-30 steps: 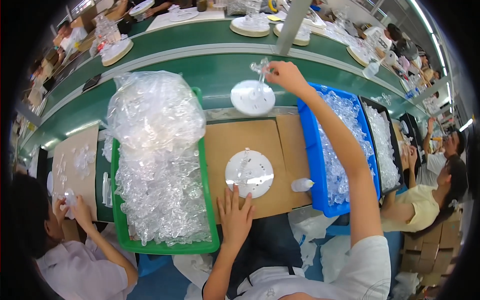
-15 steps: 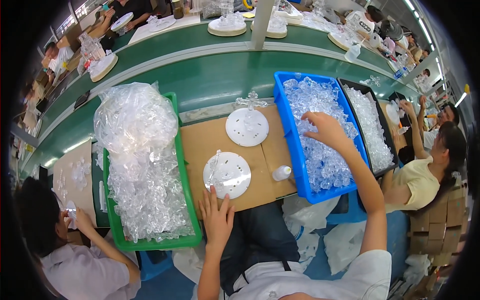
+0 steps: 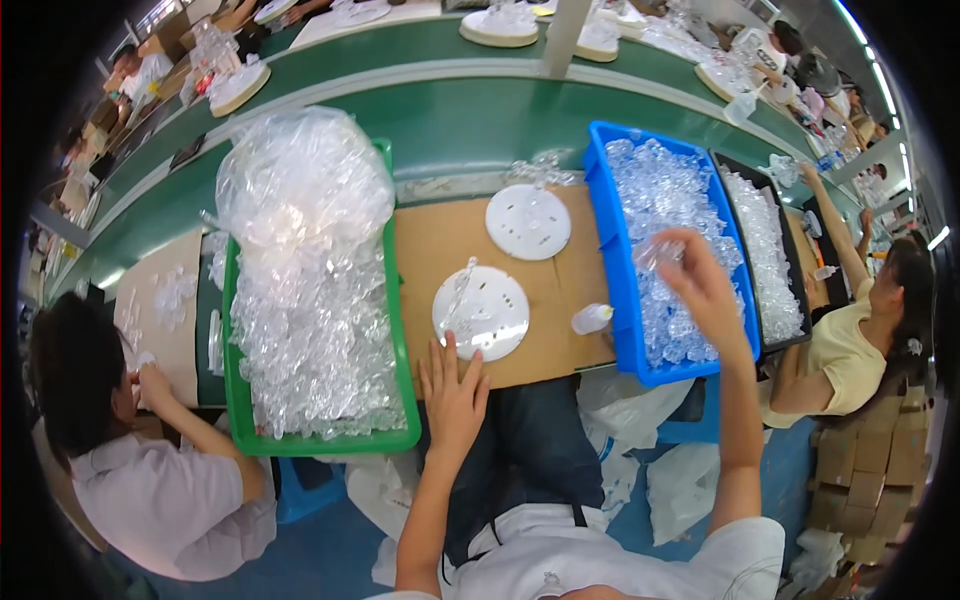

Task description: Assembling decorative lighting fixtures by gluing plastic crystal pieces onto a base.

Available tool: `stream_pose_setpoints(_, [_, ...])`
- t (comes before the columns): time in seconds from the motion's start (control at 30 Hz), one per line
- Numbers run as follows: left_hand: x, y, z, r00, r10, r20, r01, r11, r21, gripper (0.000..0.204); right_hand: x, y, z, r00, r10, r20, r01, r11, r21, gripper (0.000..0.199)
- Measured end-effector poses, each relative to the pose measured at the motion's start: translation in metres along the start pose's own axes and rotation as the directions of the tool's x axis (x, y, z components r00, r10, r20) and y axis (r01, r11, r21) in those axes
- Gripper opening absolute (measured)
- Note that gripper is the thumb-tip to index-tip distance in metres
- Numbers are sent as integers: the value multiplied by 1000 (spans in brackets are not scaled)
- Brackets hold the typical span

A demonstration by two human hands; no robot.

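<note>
A white round disc (image 3: 500,313) with small holes lies flat on the cardboard sheet (image 3: 560,340) in front of me, a thin clear plastic piece (image 3: 461,290) on its left side. My left hand (image 3: 455,395) rests with fingers spread, its fingertips at the disc's near edge. Above the blue bin (image 3: 628,335) of loose clear plastic pieces (image 3: 672,200), my right hand (image 3: 708,295) pinches one clear piece (image 3: 652,253) between thumb and fingers; its exact shape is blurred. Farther back lies a second white disc (image 3: 510,235) with a clear branched plastic part (image 3: 543,170) at its far edge.
A green bin (image 3: 410,425) at left holds clear parts and a big plastic bag (image 3: 300,180). A small white bottle (image 3: 592,318) stands beside the blue bin. A black tray (image 3: 800,325) adjoins it at right. Co-workers sit left (image 3: 170,500) and right (image 3: 845,355).
My right hand, over the blue bin with loosely curled fingers before, now holds a clear piece and is turned differently. My left hand stays at the disc. The whole view has shifted.
</note>
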State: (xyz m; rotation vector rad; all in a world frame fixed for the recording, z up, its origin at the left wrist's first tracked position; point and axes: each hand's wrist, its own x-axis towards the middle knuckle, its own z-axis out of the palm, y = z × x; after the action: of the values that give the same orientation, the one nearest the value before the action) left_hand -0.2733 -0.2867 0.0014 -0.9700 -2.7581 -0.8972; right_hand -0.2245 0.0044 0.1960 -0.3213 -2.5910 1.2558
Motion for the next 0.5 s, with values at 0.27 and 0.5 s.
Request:
stream_pose_setpoints(0.27, [8, 6, 2, 1000, 5, -5, -5, 1000, -24, 37, -5, 26, 144, 968, 93, 234, -77, 994, -77, 30])
stream_pose_setpoints(0.5, [4, 3, 1, 1000, -15, 21, 16, 999, -43, 38, 2, 30, 173, 992, 90, 86, -72, 977, -201, 28])
